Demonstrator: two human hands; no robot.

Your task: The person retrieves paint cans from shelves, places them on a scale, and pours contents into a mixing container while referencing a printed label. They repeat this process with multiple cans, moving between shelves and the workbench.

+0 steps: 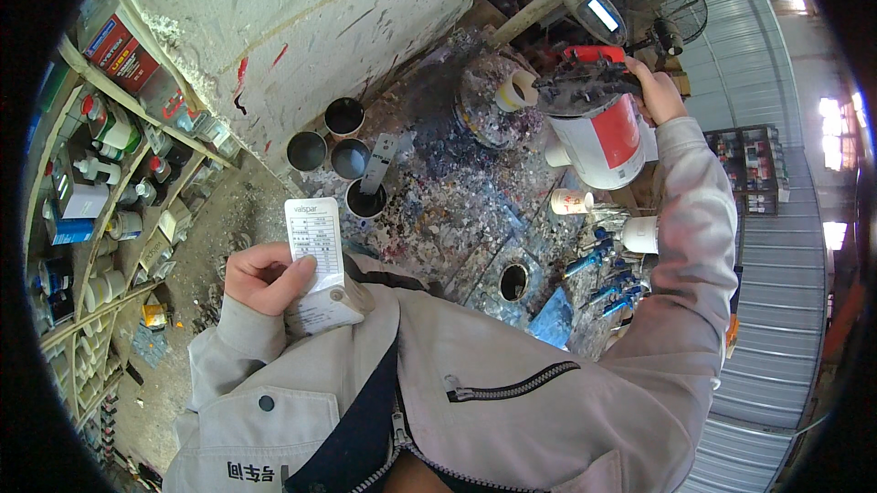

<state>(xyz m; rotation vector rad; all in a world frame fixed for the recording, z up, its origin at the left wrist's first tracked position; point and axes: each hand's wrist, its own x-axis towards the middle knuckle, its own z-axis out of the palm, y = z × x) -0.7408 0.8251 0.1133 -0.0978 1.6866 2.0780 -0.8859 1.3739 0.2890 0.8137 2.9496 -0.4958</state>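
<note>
My left hand [267, 278] is closed on a white printed label strip [315, 233], thumb across its front, close to my jacket. Its lower part folds into a thicker white piece. Out to the right, my right hand [656, 94] grips a red and white paint can [603, 141] near its paint-caked dark lid [585, 86], which has a red part on top. The can is tilted, its lid toward a pale cup [517, 91] on a paint-crusted round stand [475, 95]. Whether paint is flowing cannot be made out.
Several dark-filled cups [350, 157] stand at left, one with a mixing stick [375, 164]. A lit display [603, 14] sits behind the can. Blue-handled tools [589, 260] and a small cup [571, 201] lie nearer. Shelves [137, 219] line the left; a fan [665, 13] stands behind.
</note>
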